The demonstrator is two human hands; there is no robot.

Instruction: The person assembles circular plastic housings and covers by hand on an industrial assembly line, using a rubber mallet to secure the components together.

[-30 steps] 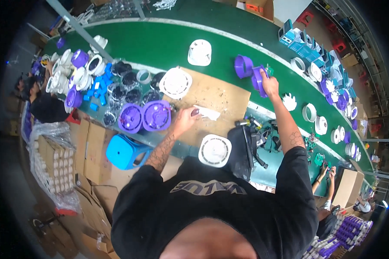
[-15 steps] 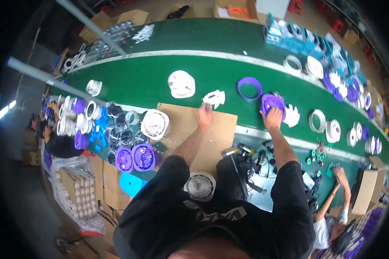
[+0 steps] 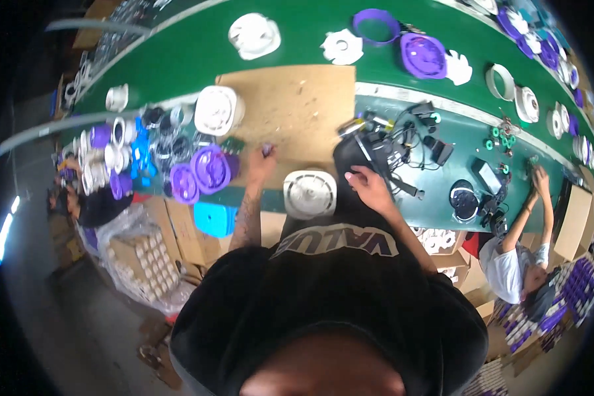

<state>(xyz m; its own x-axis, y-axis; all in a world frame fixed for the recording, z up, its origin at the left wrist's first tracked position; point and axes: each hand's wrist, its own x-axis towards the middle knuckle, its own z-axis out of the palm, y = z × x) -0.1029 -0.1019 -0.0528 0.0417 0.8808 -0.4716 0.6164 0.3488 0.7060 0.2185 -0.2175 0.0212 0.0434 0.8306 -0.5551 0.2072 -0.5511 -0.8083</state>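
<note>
My left hand (image 3: 260,169) is over the near left part of the cardboard sheet (image 3: 297,99), fingers closed round a small dark piece (image 3: 267,150) whose kind is too small to tell. A white round housing (image 3: 310,193) lies at the sheet's near edge, close to my body and between my hands. To its right, my right hand (image 3: 371,189) is empty with its fingers apart, beside a black object (image 3: 353,155). Beyond the sheet, on the green belt, are a white scalloped plate (image 3: 342,47), a purple ring (image 3: 376,28) and a purple housing (image 3: 424,55).
Left of the sheet stand a white housing (image 3: 216,111), purple housings (image 3: 210,168) and wrapped dark rounds. Black cables and adapters (image 3: 402,142) crowd the right side. A blue stool (image 3: 215,219) stands below the bench. Another person (image 3: 511,264) works at the right.
Both hands have drawn back toward my body; the right has let go of the purple housing, which stays on the belt. The left still holds the small dark piece. The view has shifted.
</note>
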